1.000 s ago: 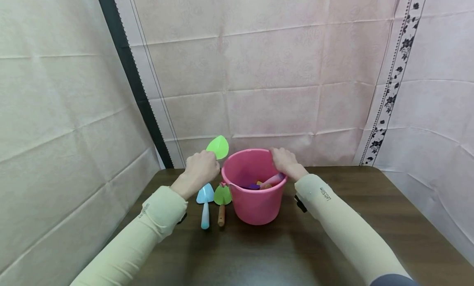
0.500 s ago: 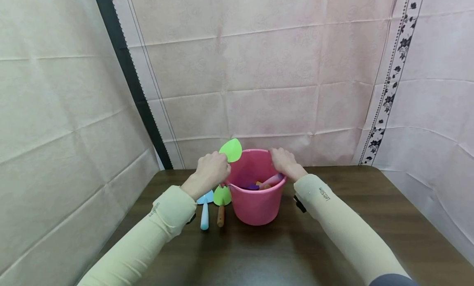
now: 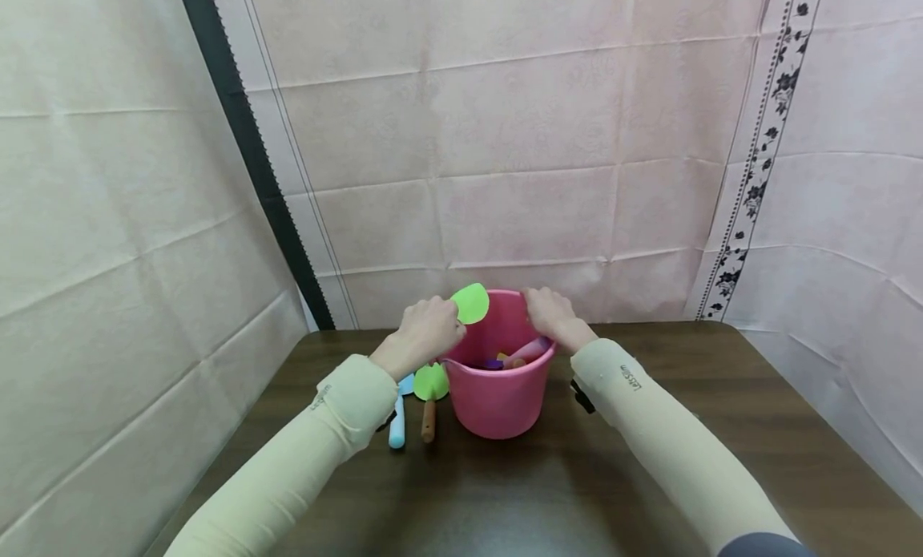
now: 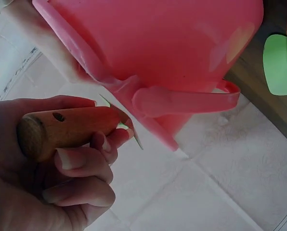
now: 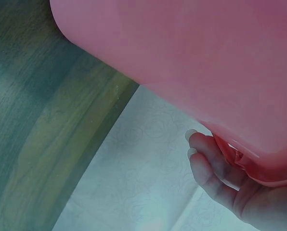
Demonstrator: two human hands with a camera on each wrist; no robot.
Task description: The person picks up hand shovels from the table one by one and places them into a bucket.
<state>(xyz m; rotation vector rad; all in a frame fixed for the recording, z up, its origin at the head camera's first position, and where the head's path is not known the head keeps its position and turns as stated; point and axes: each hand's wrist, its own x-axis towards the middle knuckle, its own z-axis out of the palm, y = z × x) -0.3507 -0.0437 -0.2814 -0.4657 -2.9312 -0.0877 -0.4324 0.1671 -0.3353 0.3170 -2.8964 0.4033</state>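
Trowel: green blade, wooden handle, held off the tabletop [image 3: 649, 437] beside the bucket's rim, toward the far edge.
Left hand [image 3: 431, 330]: my fingers curl round the handle of the trowel [image 3: 472, 303].
Right hand [image 3: 551, 312]: my fingers grip the rim of the bucket [image 3: 501, 405] on its right side.
Bucket: upright, near the middle of the far edge.
Progress: as I judge it, partway; a pinkish tool [image 3: 530, 350] and a purple piece [image 3: 493, 365] are in the bucket, my trowel is not. The blue trowel [image 3: 397, 430] and brown-handled trowel [image 3: 430, 383] lie left of it, toward the left edge.
Pointing: my trowel's long axis runs sideways, blade to the right and slightly toward the far edge, butt to the left. The two lying ones point blades to the far edge, handles toward me.
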